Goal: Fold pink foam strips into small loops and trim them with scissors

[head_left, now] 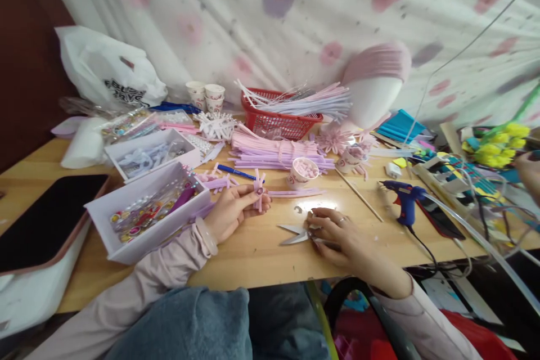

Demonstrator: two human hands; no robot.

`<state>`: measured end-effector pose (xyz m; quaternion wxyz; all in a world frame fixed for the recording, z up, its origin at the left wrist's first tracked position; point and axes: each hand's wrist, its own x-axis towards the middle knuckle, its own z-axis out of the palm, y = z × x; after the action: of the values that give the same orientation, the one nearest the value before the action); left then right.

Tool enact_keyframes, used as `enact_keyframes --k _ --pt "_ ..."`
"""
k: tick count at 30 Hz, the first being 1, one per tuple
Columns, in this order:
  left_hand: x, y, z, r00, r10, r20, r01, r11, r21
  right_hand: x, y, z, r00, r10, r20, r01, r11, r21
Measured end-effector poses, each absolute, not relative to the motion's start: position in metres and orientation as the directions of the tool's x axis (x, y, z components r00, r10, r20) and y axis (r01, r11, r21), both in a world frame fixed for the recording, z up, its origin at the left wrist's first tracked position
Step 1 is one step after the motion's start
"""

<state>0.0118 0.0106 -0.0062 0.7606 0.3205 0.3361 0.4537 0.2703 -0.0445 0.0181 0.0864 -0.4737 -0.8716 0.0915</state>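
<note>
Between thumb and fingers, my left hand (233,212) pinches a small crossed piece of pink-lilac pipe cleaner (258,180), its ends sticking up and down. A small dark round spot shows at its middle. My right hand (352,242) lies low over the table with its fingers curled on the handles of the scissors (294,234). The blades point left and stand apart; the handles are mostly hidden. Behind the hands is a paper cup (300,179) of small pink pieces. A blue pen (236,171) and lilac pipe cleaners (295,193) lie near my left hand.
A white box (107,233) of beads and trinkets stands left. Bundled pipe cleaners (274,149) lie before a red basket (261,120). On the right are a wooden stick (358,194), a blue glue gun (407,202) with its cord, and another person's hand (529,174) at the edge.
</note>
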Motion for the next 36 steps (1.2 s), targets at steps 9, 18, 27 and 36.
enact_keyframes --k 9,18,27,36 --pt "0.011 0.011 -0.011 0.411 0.887 -0.210 -0.466 0.402 0.788 0.258 -0.024 0.011 -0.428 0.858 0.283 0.816 0.501 -0.286" --pt "0.016 0.005 -0.002 0.444 0.868 -0.222 -0.387 0.409 0.826 0.187 -0.011 0.015 -0.458 0.796 0.396 0.719 0.594 -0.360" --pt "0.020 0.006 -0.004 0.465 0.867 -0.179 -0.434 0.400 0.808 0.186 -0.004 0.011 -0.417 0.825 0.382 0.743 0.551 -0.379" --pt "0.020 0.006 -0.006 0.463 0.845 -0.267 -0.327 0.443 0.835 0.187 -0.010 0.009 -0.441 0.857 0.265 0.713 0.514 -0.476"
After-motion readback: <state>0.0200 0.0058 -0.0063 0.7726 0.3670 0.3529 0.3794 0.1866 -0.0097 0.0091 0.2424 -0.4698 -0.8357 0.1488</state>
